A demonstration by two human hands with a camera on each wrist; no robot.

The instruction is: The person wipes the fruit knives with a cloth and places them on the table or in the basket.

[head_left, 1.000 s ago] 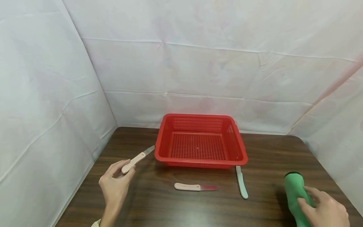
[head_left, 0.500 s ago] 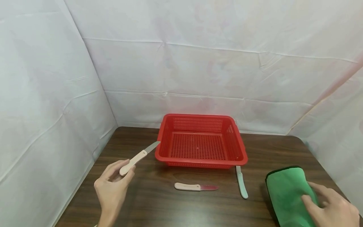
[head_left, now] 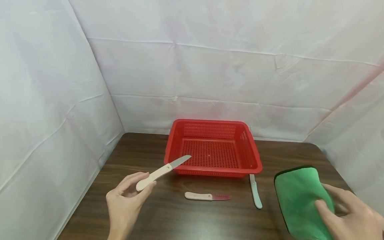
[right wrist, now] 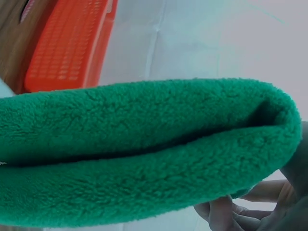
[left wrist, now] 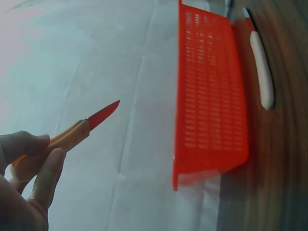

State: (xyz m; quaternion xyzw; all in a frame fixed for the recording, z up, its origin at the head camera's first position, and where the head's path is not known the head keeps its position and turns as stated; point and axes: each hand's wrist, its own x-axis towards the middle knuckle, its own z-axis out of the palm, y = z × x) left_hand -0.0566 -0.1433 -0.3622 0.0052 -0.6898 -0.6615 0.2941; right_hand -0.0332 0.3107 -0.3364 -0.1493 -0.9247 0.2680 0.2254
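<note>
My left hand (head_left: 127, 203) pinches a paring knife (head_left: 156, 176) by its cream handle, between thumb and fingers. Its bare blade points up and right, overlapping the basket's near left corner in the head view. In the left wrist view the blade (left wrist: 104, 114) looks red from the basket's colour. At the right, my right hand (head_left: 351, 210) grips a folded green cloth (head_left: 303, 200) with a dark edge, thumb on top. The cloth's fluffy fold (right wrist: 159, 125) fills much of the right wrist view and hides part of the hand.
A red plastic basket (head_left: 213, 171) stands at the back of the dark wooden table (head_left: 168, 220). In front of it lies a second cream-handled knife (head_left: 207, 196) with a reddish blade. A pale green-handled knife (head_left: 255, 193) lies right of that, its tip by the basket. White sheets (head_left: 210, 73) wall the table.
The green cloth has come up and left in my right hand, its broad face turning into view. My left hand has moved the knife right, its blade now over the basket's corner in view.
</note>
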